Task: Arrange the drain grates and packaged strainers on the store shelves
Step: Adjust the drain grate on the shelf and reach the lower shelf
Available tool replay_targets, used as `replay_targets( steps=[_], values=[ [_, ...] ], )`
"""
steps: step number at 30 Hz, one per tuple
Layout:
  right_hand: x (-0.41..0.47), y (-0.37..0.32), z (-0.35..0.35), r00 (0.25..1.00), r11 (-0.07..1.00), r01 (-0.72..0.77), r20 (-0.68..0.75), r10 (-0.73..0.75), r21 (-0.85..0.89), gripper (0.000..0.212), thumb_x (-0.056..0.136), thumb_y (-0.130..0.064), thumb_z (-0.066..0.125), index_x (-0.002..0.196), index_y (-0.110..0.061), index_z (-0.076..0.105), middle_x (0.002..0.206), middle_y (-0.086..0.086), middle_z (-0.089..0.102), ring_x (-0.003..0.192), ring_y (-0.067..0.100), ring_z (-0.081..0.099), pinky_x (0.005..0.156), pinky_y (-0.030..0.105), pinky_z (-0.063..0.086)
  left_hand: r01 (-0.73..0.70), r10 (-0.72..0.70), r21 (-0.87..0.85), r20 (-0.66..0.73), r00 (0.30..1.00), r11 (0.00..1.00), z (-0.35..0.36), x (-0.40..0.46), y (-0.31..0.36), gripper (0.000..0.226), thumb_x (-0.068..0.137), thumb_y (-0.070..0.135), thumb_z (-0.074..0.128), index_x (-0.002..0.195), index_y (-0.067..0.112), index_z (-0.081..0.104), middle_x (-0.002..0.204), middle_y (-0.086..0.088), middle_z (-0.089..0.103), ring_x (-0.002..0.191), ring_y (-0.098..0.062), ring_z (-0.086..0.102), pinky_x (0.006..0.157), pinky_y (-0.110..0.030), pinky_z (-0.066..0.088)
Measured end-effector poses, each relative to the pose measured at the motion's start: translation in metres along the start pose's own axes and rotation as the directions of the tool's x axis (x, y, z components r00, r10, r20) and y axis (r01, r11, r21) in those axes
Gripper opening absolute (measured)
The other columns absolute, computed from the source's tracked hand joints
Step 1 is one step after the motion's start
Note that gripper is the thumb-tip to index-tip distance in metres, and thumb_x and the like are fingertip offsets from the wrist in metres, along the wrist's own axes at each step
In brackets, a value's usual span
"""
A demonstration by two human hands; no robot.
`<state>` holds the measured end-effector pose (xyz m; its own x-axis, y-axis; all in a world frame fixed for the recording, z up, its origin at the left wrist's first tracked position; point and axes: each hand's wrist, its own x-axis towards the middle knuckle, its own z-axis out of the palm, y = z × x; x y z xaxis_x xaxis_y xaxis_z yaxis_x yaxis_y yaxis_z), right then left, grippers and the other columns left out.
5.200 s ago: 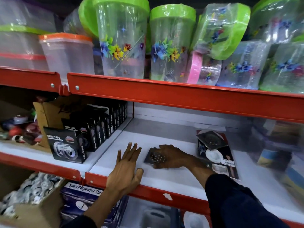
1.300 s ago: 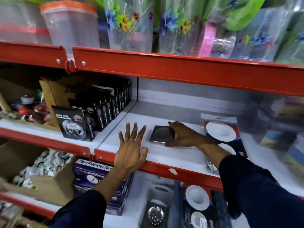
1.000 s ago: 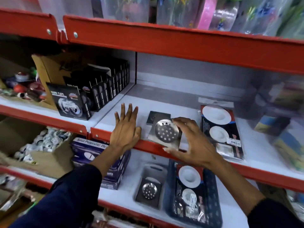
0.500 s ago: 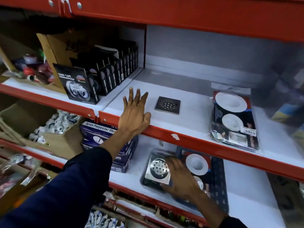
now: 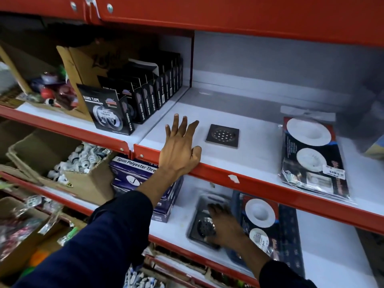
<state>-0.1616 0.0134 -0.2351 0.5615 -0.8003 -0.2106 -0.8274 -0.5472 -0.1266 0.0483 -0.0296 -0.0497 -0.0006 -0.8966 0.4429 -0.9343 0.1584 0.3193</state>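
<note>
Dark square drain grate (image 5: pixel 222 135) dotted with holes; red-edged white shelf (image 5: pixel 259 181).

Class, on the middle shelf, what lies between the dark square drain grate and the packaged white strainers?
Nothing: the head view shows bare white shelf between the dark square drain grate and the packaged white strainers.

Nano tape boxes (image 5: pixel 116 110) upper shelf; thread box (image 5: pixel 141 173) below.

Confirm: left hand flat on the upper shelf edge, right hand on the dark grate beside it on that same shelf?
Not quite. The head view shows the right hand down on the lower shelf, over a shiny grate. The left hand is as stated; the dark grate lies untouched.
</note>
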Motion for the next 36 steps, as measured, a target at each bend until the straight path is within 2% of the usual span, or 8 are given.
replay_targets(
  steps=[4, 8, 10, 15, 18, 21, 30, 36],
  values=[
    [-0.029, -0.009, -0.052, 0.893, 0.974, 0.227, -0.396, -0.215, -0.017, 0.050, 0.089, -0.043, 0.059, 0.135, -0.028, 0.050, 0.135, -0.005, 0.062, 0.119, 0.018, 0.061, 0.092, 0.033, 0.056, -0.005, 0.006, 0.025, -0.015, 1.000, 1.000, 0.002, 0.000, 0.000, 0.075, 0.081, 0.035, 0.036, 0.153, 0.017, 0.024, 0.163, -0.019, 0.022, 0.155, -0.031, 0.000, 0.124, -0.060, 0.010],
    [-0.046, -0.016, -0.102, 0.446, 0.856, 0.410, -0.750, -0.489, -0.315, 0.026, 0.087, -0.024, 0.065, 0.112, -0.019, 0.061, 0.101, -0.001, 0.068, 0.088, 0.017, 0.059, 0.074, 0.029, 0.047, -0.007, 0.008, 0.034, -0.022, 1.000, 0.999, 0.004, -0.001, -0.001, 0.077, 0.081, 0.036, 0.035, 0.154, 0.015, 0.021, 0.164, -0.018, 0.019, 0.155, -0.030, -0.003, 0.125, -0.059, 0.008],
    [-0.045, -0.019, -0.139, 0.365, 0.873, 0.367, -0.813, -0.453, -0.321, 0.026, 0.085, -0.024, 0.066, 0.110, -0.018, 0.062, 0.102, 0.000, 0.065, 0.087, 0.019, 0.056, 0.075, 0.030, 0.043, -0.011, 0.012, 0.023, -0.025, 1.000, 1.000, 0.003, -0.001, 0.000, 0.078, 0.081, 0.036, 0.034, 0.154, 0.014, 0.021, 0.164, -0.018, 0.018, 0.155, -0.031, -0.004, 0.125, -0.059, 0.006],
    [-0.013, 0.001, -0.216, 0.590, 0.995, 0.089, -0.803, -0.084, -0.039, 0.045, 0.082, -0.043, 0.060, 0.123, -0.024, 0.055, 0.123, -0.001, 0.062, 0.110, 0.020, 0.053, 0.089, 0.036, 0.047, -0.007, 0.007, 0.038, -0.014, 1.000, 0.999, 0.003, -0.002, 0.001, 0.078, 0.083, 0.039, 0.030, 0.155, 0.012, 0.019, 0.164, -0.018, 0.016, 0.154, -0.030, -0.007, 0.124, -0.059, 0.008],
    [0.020, 0.026, -0.236, 0.838, 0.995, -0.033, -0.541, 0.076, 0.089, 0.073, 0.081, -0.051, 0.063, 0.143, -0.021, 0.041, 0.147, 0.003, 0.046, 0.133, 0.026, 0.043, 0.107, 0.039, 0.041, 0.002, -0.002, 0.058, -0.004, 1.000, 0.998, 0.004, -0.001, 0.001, 0.079, 0.082, 0.039, 0.029, 0.155, 0.012, 0.018, 0.165, -0.017, 0.015, 0.154, -0.029, -0.008, 0.125, -0.058, 0.008],
    [0.050, 0.048, -0.240, 0.959, 0.992, -0.049, -0.273, 0.079, 0.117, 0.093, 0.081, -0.059, 0.063, 0.154, -0.018, 0.023, 0.161, 0.006, 0.030, 0.145, 0.028, 0.031, 0.118, 0.040, 0.030, 0.006, -0.006, 0.065, 0.000, 1.000, 0.998, 0.005, 0.000, -0.001, 0.079, 0.082, 0.039, 0.029, 0.155, 0.012, 0.018, 0.165, -0.016, 0.014, 0.154, -0.028, -0.009, 0.125, -0.057, 0.007],
    [0.074, 0.070, -0.242, 0.961, 0.998, -0.055, -0.270, 0.059, 0.022, 0.104, 0.066, -0.079, 0.057, 0.149, -0.022, 0.031, 0.144, 0.007, 0.049, 0.126, 0.029, 0.041, 0.097, 0.041, 0.031, 0.004, -0.003, 0.058, -0.018, 1.000, 0.998, 0.006, 0.002, -0.003, 0.080, 0.081, 0.041, 0.031, 0.155, 0.014, 0.018, 0.165, -0.014, 0.015, 0.154, -0.026, -0.008, 0.126, -0.052, 0.003],
    [0.020, 0.047, -0.252, 0.847, 1.000, 0.002, -0.532, 0.015, 0.031, 0.099, 0.061, -0.074, 0.061, 0.145, -0.027, 0.036, 0.140, -0.001, 0.050, 0.127, 0.023, 0.042, 0.106, 0.040, 0.036, 0.014, -0.013, 0.057, -0.019, 1.000, 0.998, 0.002, 0.002, -0.001, 0.079, 0.080, 0.039, 0.031, 0.154, 0.013, 0.021, 0.164, -0.016, 0.019, 0.155, -0.028, -0.001, 0.126, -0.052, 0.005]
  ],
)
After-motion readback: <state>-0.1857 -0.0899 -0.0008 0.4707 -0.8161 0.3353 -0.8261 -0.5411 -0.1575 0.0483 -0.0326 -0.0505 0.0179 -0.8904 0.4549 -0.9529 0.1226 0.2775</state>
